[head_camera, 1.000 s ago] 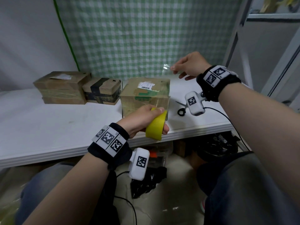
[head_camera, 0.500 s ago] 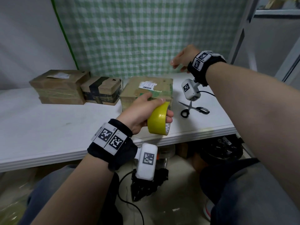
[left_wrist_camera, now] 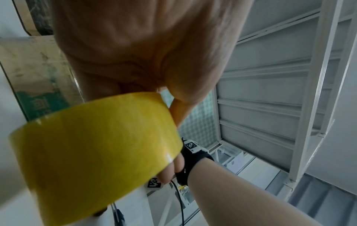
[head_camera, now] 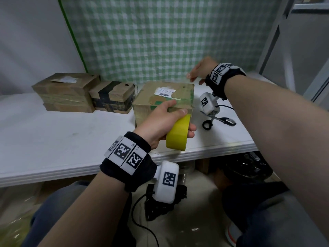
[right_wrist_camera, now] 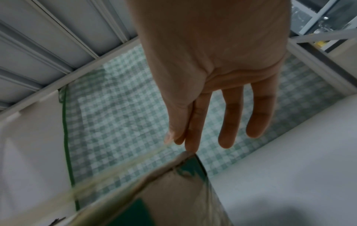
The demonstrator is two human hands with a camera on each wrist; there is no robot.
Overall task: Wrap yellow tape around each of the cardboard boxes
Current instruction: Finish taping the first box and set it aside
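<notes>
Green-checked cloth hangs behind a white tabletop (head_camera: pixel 53 132); I note three cardboard boxes along it. Nearest box (head_camera: pixel 163 97) sits mid-tabletop with a shipping label on top; two more boxes (head_camera: pixel 65 91) (head_camera: pixel 114 97) stand to its left, touching each other.

My left hand (head_camera: pixel 160 122) grips the yellow tape roll (head_camera: pixel 178 136), fingers curled round it, held in front of the near face of the nearest box. My right hand (head_camera: pixel 199 70) is at the far right top corner of that box, thumb and forefinger pinched together; other fingers straight. A faint, translucent strip runs from that pinch across the box top in the right wrist view, so I judge it holds the tape's free end, though the strip is too blurred to be sure.

Scissors (head_camera: pixel 219 120) lie just right of the box.

Risks, as I judge them:
- Light box, nothing pinning it. Pull from the roll could drag or tip it toward the tabletop edge.
- Slack strip may fold and stick to itself.
- Thin pinch could slip; free end snaps back.
- Uneven tension gives a skewed, wrinkled band.
- Right wrist cable hangs near the scissors; may snag.
</notes>
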